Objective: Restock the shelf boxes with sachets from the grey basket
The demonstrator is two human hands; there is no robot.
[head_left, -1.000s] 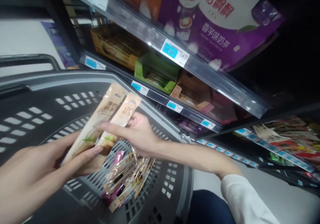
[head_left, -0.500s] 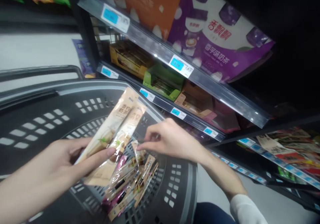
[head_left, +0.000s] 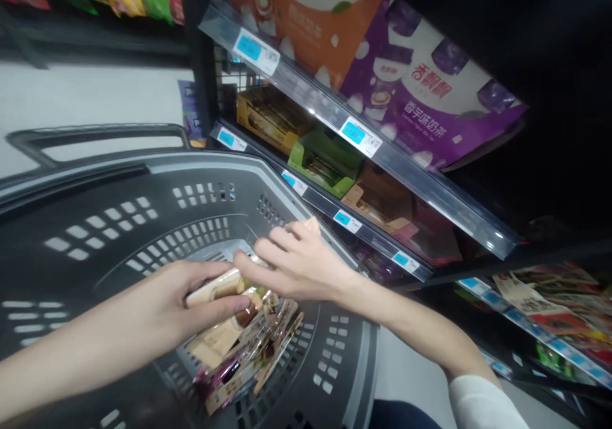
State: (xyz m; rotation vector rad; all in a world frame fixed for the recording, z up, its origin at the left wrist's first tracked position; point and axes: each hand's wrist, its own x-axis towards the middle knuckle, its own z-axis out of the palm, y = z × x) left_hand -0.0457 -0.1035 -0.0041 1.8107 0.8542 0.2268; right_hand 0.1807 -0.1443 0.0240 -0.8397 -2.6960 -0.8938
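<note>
My left hand (head_left: 186, 305) grips the lower ends of long tan drink sachets (head_left: 224, 289), held low inside a dark grey shopping basket (head_left: 119, 225). My right hand (head_left: 291, 263) lies over their upper part, fingers curled onto them, so most of each sachet is hidden. Beneath both hands a loose pile of small pink and tan sachets (head_left: 248, 352) rests on the basket floor.
Store shelves run along the right with blue price tags (head_left: 356, 134). On them stand a green display box (head_left: 325, 161), brown boxes (head_left: 270, 116), and large orange and purple milk tea bags (head_left: 421, 97). The basket handle (head_left: 95, 134) sits at the far side.
The tan sachets, upright in my left hand before, have been lowered and tipped flat into the basket. My right hand moved from the pile up onto the sachets.
</note>
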